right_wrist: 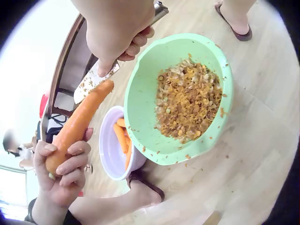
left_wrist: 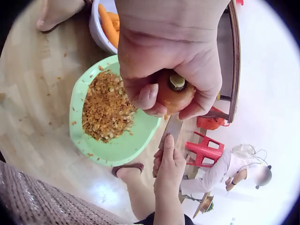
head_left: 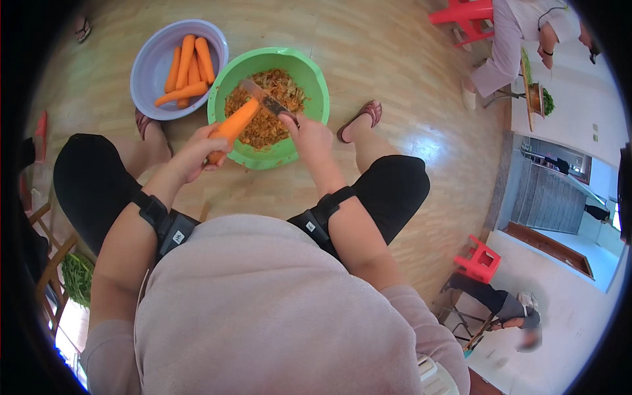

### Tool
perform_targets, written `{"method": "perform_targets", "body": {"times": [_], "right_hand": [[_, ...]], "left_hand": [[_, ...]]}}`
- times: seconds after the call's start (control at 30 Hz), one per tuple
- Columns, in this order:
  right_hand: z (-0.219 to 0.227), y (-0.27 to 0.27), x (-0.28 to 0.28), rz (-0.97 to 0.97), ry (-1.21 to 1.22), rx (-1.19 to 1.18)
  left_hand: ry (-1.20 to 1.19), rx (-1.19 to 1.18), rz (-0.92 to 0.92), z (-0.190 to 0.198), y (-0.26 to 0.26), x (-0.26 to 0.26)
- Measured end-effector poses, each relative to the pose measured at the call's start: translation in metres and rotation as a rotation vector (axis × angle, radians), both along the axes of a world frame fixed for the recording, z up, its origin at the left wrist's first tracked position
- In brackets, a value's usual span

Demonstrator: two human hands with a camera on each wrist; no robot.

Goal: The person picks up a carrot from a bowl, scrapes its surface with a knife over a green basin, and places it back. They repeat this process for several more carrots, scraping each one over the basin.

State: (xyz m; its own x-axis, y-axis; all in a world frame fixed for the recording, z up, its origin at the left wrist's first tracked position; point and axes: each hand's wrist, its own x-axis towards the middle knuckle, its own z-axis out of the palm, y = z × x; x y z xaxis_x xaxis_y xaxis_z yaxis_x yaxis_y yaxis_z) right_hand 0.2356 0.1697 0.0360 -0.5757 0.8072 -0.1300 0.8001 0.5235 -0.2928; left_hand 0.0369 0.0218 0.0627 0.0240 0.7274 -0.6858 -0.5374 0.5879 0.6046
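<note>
The left hand grips an orange carrot by its thick stem end, tip pointing toward the knife; the stem stub shows in the left wrist view. In the right hand is the handle of a knife, its blade beside the carrot's narrow tip. Bits of scraping cling to the blade in the right wrist view. Beneath both hands stands a green basin, holding a heap of orange and brown scrapings.
A lilac basin with several carrots stands left of the green one. The person's sandalled feet flank the basins. Other people sit at the right, near red stools. Green leaves lie at lower left.
</note>
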Motion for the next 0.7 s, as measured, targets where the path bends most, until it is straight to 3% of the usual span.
{"method": "perform_targets", "body": {"times": [0.13, 0.2, 0.3, 0.53, 0.63, 0.7], "right_hand": [[-0.021, 0.003, 0.012, -0.059, 0.069, -0.031], [-0.023, 0.016, 0.023, -0.137, -0.101, -0.097], [-0.019, 0.011, 0.020, -0.156, -0.094, -0.123], [-0.032, 0.015, 0.019, -0.223, 0.128, -0.216], [-0.024, 0.009, 0.016, -0.259, 0.327, -0.383], [0.009, 0.006, 0.016, -0.384, 0.424, -0.836]], "left_hand": [[-0.005, -0.009, 0.000, -0.006, -0.003, -0.001], [0.002, 0.068, -0.084, -0.004, -0.002, -0.002], [-0.020, 0.039, -0.033, -0.003, 0.001, -0.002], [-0.030, 0.183, 0.033, 0.008, 0.013, 0.008], [-0.047, 0.271, 0.073, 0.024, 0.017, 0.007], [-0.007, 0.373, 0.187, 0.038, 0.020, 0.008]]}}
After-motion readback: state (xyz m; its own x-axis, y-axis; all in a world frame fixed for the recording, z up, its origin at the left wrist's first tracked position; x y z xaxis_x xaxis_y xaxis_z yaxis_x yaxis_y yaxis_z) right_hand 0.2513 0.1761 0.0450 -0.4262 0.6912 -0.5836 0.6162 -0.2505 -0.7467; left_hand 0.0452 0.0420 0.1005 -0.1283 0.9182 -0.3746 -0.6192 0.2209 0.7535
